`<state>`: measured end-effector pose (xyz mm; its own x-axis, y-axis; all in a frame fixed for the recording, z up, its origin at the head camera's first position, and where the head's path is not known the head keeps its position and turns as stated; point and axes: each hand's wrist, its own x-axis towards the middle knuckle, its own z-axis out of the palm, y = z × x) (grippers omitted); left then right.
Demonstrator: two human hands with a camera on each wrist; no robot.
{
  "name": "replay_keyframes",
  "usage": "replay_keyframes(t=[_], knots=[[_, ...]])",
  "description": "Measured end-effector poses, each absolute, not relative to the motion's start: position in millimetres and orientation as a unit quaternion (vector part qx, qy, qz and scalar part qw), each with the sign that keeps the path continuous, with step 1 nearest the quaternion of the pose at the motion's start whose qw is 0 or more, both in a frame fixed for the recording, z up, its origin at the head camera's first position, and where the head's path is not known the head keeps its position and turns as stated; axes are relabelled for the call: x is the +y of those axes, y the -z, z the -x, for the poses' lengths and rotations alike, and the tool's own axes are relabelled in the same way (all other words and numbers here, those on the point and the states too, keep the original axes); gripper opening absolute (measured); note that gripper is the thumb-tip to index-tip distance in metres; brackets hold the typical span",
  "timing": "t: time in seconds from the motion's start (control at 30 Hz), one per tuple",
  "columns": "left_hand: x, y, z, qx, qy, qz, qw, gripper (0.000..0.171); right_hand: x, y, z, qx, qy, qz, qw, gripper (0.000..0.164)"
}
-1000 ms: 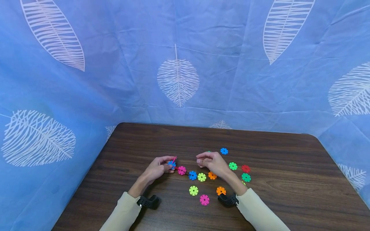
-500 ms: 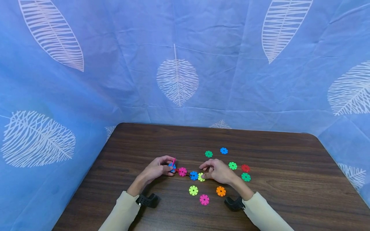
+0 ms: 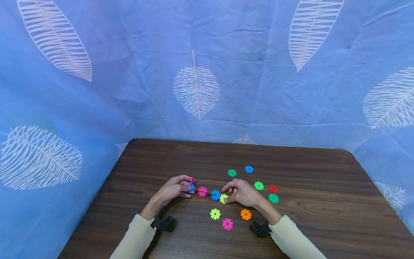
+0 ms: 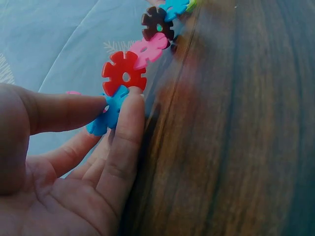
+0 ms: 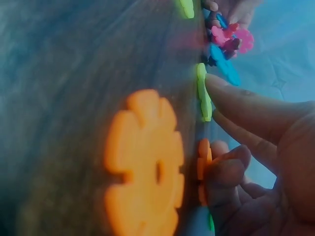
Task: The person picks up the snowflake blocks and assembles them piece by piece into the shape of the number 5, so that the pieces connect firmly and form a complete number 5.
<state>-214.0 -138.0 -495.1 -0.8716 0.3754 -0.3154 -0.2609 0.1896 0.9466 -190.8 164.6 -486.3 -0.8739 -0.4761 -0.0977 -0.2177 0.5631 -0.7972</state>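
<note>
Between thumb and fingers, my left hand [image 3: 174, 188] pinches a blue snowflake disc [image 4: 114, 110] near one end of a linked chain. From it run a red disc [image 4: 125, 73], a pink disc [image 3: 202, 191], a black disc [image 4: 156, 23] and another blue disc [image 3: 215, 195]. An upright pink disc [image 3: 192, 181] sticks up beside the pinched one. The thumb of my right hand [image 3: 244, 192] touches a yellow-green disc [image 5: 203, 93] flat on the table, with the forefinger extended above it. Its other fingers bend over a small orange disc [image 5: 203, 169], mostly covered.
Loose discs lie about the wood-grain table [image 3: 307, 187]: a second yellow-green disc [image 3: 215, 214], a pink disc [image 3: 227, 224] and an orange disc [image 3: 246, 214] in front. Behind and right are a red disc [image 3: 273, 189], a blue disc [image 3: 249, 169] and several green discs [image 3: 258, 185].
My right hand has come down and its thumb has reached the yellow-green disc, covering the orange one beside it. The left hand keeps its pinch, the chain barely shifted.
</note>
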Motion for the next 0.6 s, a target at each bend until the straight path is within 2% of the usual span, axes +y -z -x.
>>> replay_keyframes(t=[0.4, 0.6], knots=[[-137.2, 496.2, 213.9, 0.721, -0.645, -0.029, 0.252, 0.033, 163.6, 484.9, 189.2, 0.879, 0.403, 0.211, 0.142, 0.016], [-137.1, 494.6, 213.4, 0.726, -0.638, -0.033, 0.254, 0.035, 163.3, 483.3, 188.2, 0.877, 0.413, 0.195, 0.151, 0.016]])
